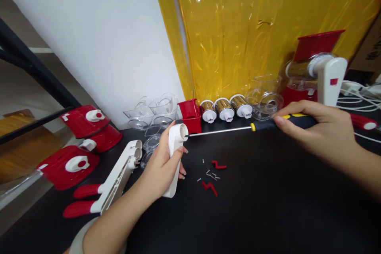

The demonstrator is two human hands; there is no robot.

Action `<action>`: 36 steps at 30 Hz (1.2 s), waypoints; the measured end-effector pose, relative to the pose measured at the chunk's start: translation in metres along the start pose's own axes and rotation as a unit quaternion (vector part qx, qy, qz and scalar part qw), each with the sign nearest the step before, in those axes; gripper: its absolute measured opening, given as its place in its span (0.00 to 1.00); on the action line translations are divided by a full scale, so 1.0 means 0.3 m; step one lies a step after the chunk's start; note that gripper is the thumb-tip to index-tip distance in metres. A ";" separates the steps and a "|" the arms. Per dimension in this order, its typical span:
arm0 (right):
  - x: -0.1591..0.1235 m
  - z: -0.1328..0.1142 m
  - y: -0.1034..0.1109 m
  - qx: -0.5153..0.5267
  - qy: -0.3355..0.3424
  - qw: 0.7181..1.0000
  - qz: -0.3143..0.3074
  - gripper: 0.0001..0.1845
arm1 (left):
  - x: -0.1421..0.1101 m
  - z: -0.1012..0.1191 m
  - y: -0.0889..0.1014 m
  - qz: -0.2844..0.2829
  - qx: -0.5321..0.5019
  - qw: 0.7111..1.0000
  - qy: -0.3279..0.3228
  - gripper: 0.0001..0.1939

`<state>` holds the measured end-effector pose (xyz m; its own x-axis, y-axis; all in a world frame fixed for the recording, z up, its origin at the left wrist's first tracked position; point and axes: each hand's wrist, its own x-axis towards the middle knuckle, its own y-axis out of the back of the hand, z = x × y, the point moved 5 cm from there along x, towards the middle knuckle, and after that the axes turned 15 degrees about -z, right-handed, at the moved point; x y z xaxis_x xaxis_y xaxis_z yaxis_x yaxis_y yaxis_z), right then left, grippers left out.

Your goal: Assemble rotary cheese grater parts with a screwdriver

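Presently, your left hand (160,160) is wrapped round a long white plastic casing (175,143), your right hand (324,127) clenched on a black-and-yellow screwdriver (253,127), tip by the casing's rounded end; beyond both, three perforated metal drums (223,105).

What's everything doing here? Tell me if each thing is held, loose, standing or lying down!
Left hand: closed around the white piece
White piece: held, tilted
Right hand: closed around the screwdriver
Screwdriver: held, tip at the white piece's round end
Little screws: loose, lying on the black table
Red clips: two, lying loose
Metal drums: three, side by side
Red-gripped handles: lying down
Red-and-white machine: put together, upright
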<state>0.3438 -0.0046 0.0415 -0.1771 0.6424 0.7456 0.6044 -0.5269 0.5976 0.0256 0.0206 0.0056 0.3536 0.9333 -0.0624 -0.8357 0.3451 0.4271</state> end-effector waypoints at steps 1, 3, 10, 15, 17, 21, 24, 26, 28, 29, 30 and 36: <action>0.000 0.000 0.000 0.000 -0.002 1.000 0.000 0.10 | 0.000 -0.001 0.000 -0.001 0.000 1.000 0.000 0.37; -0.001 0.001 0.001 0.003 -0.006 1.000 0.004 0.10 | 0.000 -0.002 0.003 0.001 0.001 1.000 -0.002 0.38; 0.001 0.002 0.001 0.015 -0.016 1.000 0.006 0.10 | -0.001 0.001 0.000 -0.003 0.000 1.000 -0.008 0.37; 0.002 0.011 -0.005 0.018 -0.018 1.000 0.005 0.10 | 0.002 -0.003 -0.002 -0.004 0.000 1.000 -0.010 0.36; 0.004 0.015 -0.006 0.017 -0.019 1.000 0.001 0.10 | 0.002 -0.005 -0.001 -0.002 0.004 1.000 -0.010 0.36; 0.008 0.025 -0.009 0.017 -0.044 0.999 -0.015 0.12 | 0.000 -0.002 -0.001 -0.001 0.015 1.000 -0.019 0.36; 0.011 0.032 -0.011 0.023 -0.074 0.997 -0.026 0.14 | -0.005 0.003 -0.001 0.005 0.035 0.999 -0.029 0.37; 0.013 0.035 -0.013 0.027 -0.095 0.995 -0.031 0.17 | -0.010 0.005 0.000 0.017 0.052 0.998 -0.035 0.38; 0.014 0.037 -0.014 0.028 -0.112 0.993 -0.035 0.18 | -0.014 0.007 0.001 0.026 0.064 0.997 -0.042 0.38; 0.014 0.037 -0.014 0.028 -0.117 0.992 -0.035 0.19 | -0.016 0.008 0.001 0.029 0.069 0.996 -0.045 0.38; 0.014 0.036 -0.014 0.028 -0.121 0.992 -0.035 0.19 | -0.017 0.009 0.002 0.031 0.073 0.996 -0.048 0.38; 0.015 0.031 -0.013 0.039 -0.107 0.993 -0.039 0.19 | -0.016 0.013 0.004 0.027 0.110 0.992 -0.053 0.35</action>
<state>0.3479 0.0056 0.0397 -0.0623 0.7870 0.6138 0.6545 -0.4321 0.6204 0.0246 0.0160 0.0099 0.3638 0.9298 0.0567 -0.7465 0.2546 0.6148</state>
